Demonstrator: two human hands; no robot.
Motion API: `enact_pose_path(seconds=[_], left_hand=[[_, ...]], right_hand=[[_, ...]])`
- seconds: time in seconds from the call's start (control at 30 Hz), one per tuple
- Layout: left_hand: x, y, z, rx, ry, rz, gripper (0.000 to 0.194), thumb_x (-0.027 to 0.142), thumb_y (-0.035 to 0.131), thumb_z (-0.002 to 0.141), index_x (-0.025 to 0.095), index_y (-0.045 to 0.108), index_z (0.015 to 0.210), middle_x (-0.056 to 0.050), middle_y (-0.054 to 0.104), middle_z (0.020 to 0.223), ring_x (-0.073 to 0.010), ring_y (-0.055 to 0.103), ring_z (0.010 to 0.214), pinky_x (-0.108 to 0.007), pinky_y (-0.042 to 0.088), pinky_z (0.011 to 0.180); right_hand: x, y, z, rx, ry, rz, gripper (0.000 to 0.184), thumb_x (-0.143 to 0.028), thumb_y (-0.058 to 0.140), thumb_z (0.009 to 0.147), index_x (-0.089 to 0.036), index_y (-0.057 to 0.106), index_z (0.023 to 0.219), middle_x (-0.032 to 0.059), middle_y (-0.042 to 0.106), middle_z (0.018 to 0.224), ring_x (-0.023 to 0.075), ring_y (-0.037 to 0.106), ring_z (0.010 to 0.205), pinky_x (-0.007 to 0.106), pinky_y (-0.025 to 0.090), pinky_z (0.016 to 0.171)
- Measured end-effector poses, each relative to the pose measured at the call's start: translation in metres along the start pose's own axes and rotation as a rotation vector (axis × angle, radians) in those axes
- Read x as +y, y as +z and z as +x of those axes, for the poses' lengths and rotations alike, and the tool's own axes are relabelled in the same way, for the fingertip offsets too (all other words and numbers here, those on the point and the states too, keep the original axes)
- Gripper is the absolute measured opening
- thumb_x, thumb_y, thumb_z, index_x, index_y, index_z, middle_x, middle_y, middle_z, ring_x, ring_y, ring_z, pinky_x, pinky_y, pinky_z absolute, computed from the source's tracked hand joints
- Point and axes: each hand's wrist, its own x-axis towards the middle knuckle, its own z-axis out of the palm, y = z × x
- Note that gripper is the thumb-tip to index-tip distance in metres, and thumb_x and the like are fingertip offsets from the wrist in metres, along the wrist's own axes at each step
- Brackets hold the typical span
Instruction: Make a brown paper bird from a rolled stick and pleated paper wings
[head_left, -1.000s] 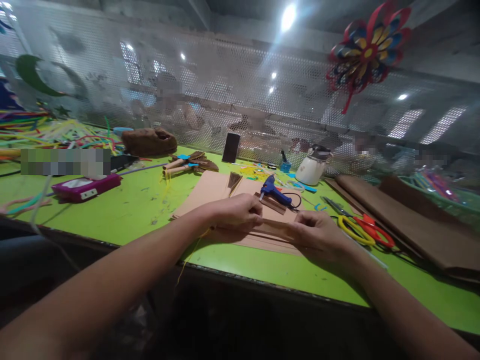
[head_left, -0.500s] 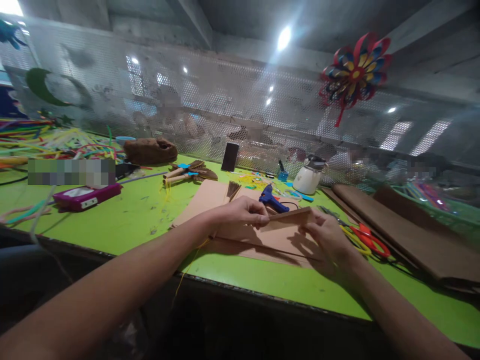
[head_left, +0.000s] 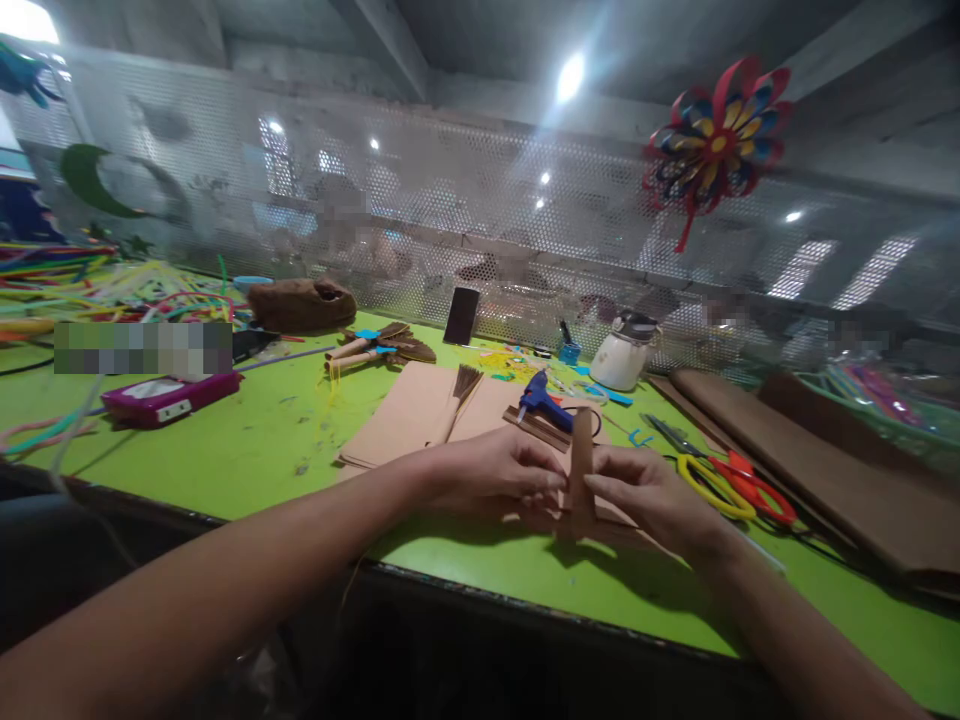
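Note:
A brown paper strip (head_left: 581, 460) stands upright between my two hands over the paper sheets. My right hand (head_left: 649, 490) pinches its right edge between thumb and fingers. From the other side, the curled fingers of my left hand (head_left: 517, 468) close on its left edge. Just behind the strip, a blue hot glue gun (head_left: 546, 402) rests on a few darker strips (head_left: 536, 428). Light brown paper sheets (head_left: 386, 410) lie under and beside my left hand. On them is a paper stick with a dark fringed end (head_left: 466, 383).
To the right are yellow-handled scissors (head_left: 716, 487), red-handled scissors (head_left: 754, 490) and folded brown paper (head_left: 810, 470). Behind stand a white jug (head_left: 619, 360) and a phone (head_left: 460, 316). Leaf-like pieces with blue ties (head_left: 382, 345) and a purple box (head_left: 172, 398) are left.
The strip, stretched sideways between my hands before, now stands upright. My right hand has come closer to my left, and both are slightly lower and nearer the table's front edge.

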Motion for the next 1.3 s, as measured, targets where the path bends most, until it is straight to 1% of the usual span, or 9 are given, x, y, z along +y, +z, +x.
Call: enact_pose_path(seconds=[0.07,0.17,0.37,0.47,0.63,0.77,0.93,1.1,1.3], left_hand=[[0.006,-0.009,0.002,0.200,0.068,0.153,0.018,0.027,0.054,0.081,0.014,0.065,0.087,-0.002,0.060,0.077,-0.0102,0.051,0.068,-0.024,0.040,0.065],[0.014,-0.023,0.004,0.354,0.082,0.352,0.029,0.034,0.047,0.085,0.011,0.064,0.084,-0.004,0.061,0.076,-0.0112,0.052,0.069,-0.025,0.041,0.067],[0.003,-0.021,0.003,0.206,0.096,0.794,0.022,0.024,0.052,0.078,0.011,0.065,0.067,-0.001,0.060,0.066,-0.0108,0.049,0.063,-0.022,0.035,0.058],[-0.010,-0.019,0.005,0.142,0.065,0.871,0.016,0.022,0.054,0.076,0.014,0.068,0.074,0.000,0.060,0.062,-0.0104,0.049,0.059,-0.021,0.033,0.055],[-0.019,-0.025,0.011,0.184,0.057,1.014,0.017,0.026,0.058,0.074,0.013,0.069,0.070,-0.002,0.060,0.061,-0.0114,0.049,0.058,-0.022,0.033,0.054],[-0.019,-0.024,0.013,0.191,0.082,1.072,0.018,0.026,0.057,0.075,0.014,0.070,0.079,-0.003,0.064,0.067,-0.0118,0.050,0.059,-0.021,0.033,0.055],[-0.019,-0.019,0.012,0.206,0.101,1.190,0.015,0.019,0.054,0.074,0.014,0.068,0.072,-0.004,0.064,0.067,-0.0124,0.051,0.061,-0.022,0.035,0.058],[-0.019,-0.015,0.007,0.232,0.148,1.311,0.017,0.027,0.055,0.077,0.015,0.066,0.072,-0.007,0.063,0.073,-0.0159,0.054,0.069,-0.024,0.038,0.064],[-0.018,-0.010,0.002,0.245,0.253,1.516,0.021,0.028,0.050,0.079,0.015,0.061,0.067,-0.008,0.059,0.071,-0.0177,0.053,0.065,-0.029,0.038,0.061]], right_hand=[[0.001,0.000,0.001,-0.047,0.071,-0.080,0.026,-0.041,0.058,0.080,-0.016,0.062,0.076,0.0019,0.061,0.069,0.0125,0.054,0.060,0.025,0.043,0.057],[-0.001,0.003,0.005,-0.098,0.065,-0.310,0.027,-0.039,0.053,0.083,-0.015,0.063,0.074,0.0012,0.058,0.065,0.0114,0.050,0.058,0.023,0.040,0.055],[0.002,0.010,0.017,-0.061,-0.102,-0.683,0.022,-0.027,0.050,0.085,-0.016,0.064,0.071,0.0023,0.060,0.067,0.0145,0.052,0.064,0.025,0.040,0.059],[0.011,0.013,0.021,-0.034,-0.172,-0.725,0.019,-0.025,0.053,0.084,-0.016,0.067,0.075,0.0038,0.063,0.069,0.0151,0.055,0.065,0.025,0.041,0.060],[0.024,0.020,0.023,0.063,-0.308,-0.763,0.018,-0.022,0.053,0.085,-0.017,0.069,0.082,0.0060,0.062,0.072,0.0157,0.056,0.068,0.026,0.041,0.059],[0.025,0.025,0.023,0.126,-0.376,-0.793,0.015,-0.019,0.053,0.084,-0.016,0.066,0.079,0.0058,0.059,0.072,0.0163,0.053,0.070,0.026,0.040,0.060],[0.023,0.026,0.024,0.076,-0.434,-0.882,0.022,-0.017,0.049,0.086,-0.018,0.064,0.070,0.0056,0.058,0.071,0.0166,0.051,0.071,0.028,0.039,0.062],[0.026,0.022,0.023,0.056,-0.452,-0.928,0.023,-0.016,0.048,0.087,-0.017,0.062,0.069,0.0058,0.057,0.070,0.0170,0.049,0.070,0.028,0.038,0.061],[0.021,0.015,0.016,0.029,-0.416,-0.989,0.027,-0.021,0.046,0.089,-0.017,0.059,0.065,0.0055,0.055,0.070,0.0162,0.049,0.070,0.028,0.037,0.060]])
